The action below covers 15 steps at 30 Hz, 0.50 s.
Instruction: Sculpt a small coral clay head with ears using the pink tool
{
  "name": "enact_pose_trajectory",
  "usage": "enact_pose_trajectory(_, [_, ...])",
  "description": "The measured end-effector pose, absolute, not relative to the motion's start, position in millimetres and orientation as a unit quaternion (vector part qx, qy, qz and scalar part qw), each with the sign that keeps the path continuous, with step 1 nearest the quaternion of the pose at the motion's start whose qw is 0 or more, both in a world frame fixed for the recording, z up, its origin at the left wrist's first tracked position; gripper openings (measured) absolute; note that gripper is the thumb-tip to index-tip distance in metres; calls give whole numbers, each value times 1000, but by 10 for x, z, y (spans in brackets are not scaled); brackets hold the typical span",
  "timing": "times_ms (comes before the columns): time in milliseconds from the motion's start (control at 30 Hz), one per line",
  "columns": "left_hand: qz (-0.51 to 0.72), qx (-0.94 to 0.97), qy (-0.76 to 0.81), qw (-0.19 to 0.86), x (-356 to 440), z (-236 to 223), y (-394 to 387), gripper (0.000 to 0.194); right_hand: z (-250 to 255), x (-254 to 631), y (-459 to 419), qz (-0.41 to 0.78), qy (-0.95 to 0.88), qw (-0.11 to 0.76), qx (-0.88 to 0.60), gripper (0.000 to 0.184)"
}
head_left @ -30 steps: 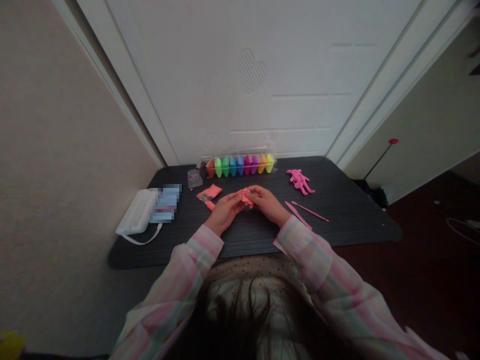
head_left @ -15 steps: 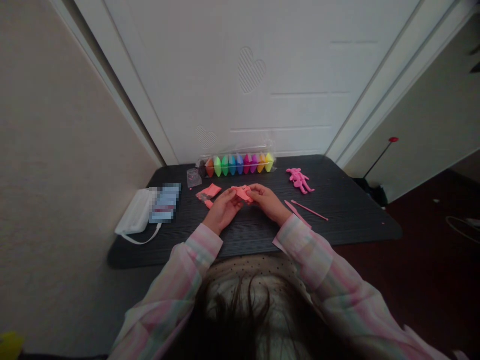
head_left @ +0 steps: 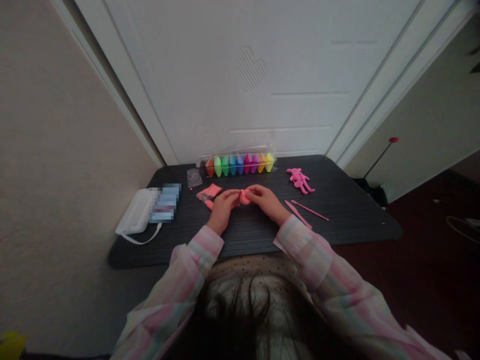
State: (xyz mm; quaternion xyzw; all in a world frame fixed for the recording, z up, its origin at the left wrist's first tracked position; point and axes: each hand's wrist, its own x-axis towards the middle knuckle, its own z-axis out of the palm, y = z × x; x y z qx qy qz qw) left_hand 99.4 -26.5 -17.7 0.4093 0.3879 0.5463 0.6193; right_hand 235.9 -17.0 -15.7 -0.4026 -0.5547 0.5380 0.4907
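Observation:
A lump of coral-pink modelling clay [head_left: 245, 196] is held between both hands above the dark table. My left hand [head_left: 224, 207] pinches it from the left with bent fingers. From the other side my right hand [head_left: 267, 201] grips it, thumb and fingers closed. Left of my left hand lies an opened coral clay packet [head_left: 210, 191] with clear wrapping. To the right is a pink clay figure [head_left: 299, 180] with long limbs. Two pink modelling tools, a flat knife [head_left: 297, 213] and a thin stick [head_left: 310, 210], rest near my right wrist.
At the back of the table [head_left: 360, 220] several coloured clay packs [head_left: 240, 165] stand in a clear wrapper. A small clear container [head_left: 194, 177] sits beside them. On the left are a white box-like object [head_left: 134, 212] with a cable [head_left: 142, 242] and a blurred blue item [head_left: 165, 203].
The clay between my hands has gone from a flattened, spread shape to a rounder lump. My left hand has turned over, its back now facing up.

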Motion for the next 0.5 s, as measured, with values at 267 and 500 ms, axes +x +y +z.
enact_pose_trajectory(267, [509, 459, 396, 612, 1026, -163, -278, 17, -161, 2354, -157, 554, -536, 495, -401, 17])
enact_pose_trajectory(500, [497, 431, 370, 656, 1001, -171, -276, 13, -182, 2366, -157, 576, -529, 493, -381, 17])
